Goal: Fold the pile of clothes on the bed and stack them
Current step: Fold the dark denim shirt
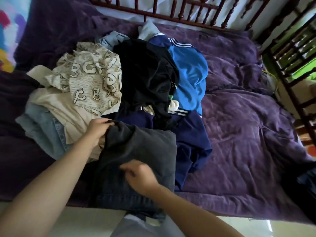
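A dark grey garment [147, 151] lies at the near edge of the bed, partly bunched, over dark jeans. My left hand [98, 130] pinches its upper left corner. Lower down, my right hand [139, 176] grips a fold of the same garment. Behind it spreads the unfolded pile: a beige patterned shirt [95, 77], a cream top [56, 103], light blue jeans [46, 130], a black garment [147, 76] and a blue and navy striped jacket [189, 72].
The purple bedspread [244, 137] covers the bed, bare to the right of the pile. A dark wooden headboard rail [171, 12] runs along the far side and a wooden frame [290, 65] stands at the right. White floor [85, 223] lies below the near edge.
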A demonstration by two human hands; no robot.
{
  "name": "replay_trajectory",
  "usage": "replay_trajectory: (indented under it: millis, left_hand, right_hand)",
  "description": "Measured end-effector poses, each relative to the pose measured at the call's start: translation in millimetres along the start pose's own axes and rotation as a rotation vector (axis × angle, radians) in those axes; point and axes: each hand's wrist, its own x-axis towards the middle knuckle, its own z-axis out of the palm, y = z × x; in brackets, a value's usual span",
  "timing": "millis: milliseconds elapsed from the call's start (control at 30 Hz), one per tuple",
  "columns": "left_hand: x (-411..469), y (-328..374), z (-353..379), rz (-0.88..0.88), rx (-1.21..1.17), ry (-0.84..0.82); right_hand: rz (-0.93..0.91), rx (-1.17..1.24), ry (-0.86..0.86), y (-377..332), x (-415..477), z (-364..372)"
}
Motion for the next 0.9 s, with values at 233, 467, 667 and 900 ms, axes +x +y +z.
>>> replay_trajectory:
  millis: [233, 467, 667, 900]
  left_hand:
    - [6.4, -21.0, -34.9, -0.016, 0.287, 0.372]
    - [-24.3, -81.1, 13.2, 0.61, 1.251, -0.014]
    - [15.9, -120.8, -59.3, -0.272, 1.254, -0.033]
    - [-26.0, -78.1, -9.7, -0.08, 0.426, -0.067]
  right_hand:
    - [0.167, -0.74, 0.176, 55.3, 9.5, -26.5]
    - [0.244, -0.856, -0.26, 72.7, 27.2, -29.9]
    - [0.321, -0.876, -0.345, 84.0, 40.8, -29.1]
    - [0.357, -0.811, -0.315, 79.8, 60.3, -17.5]
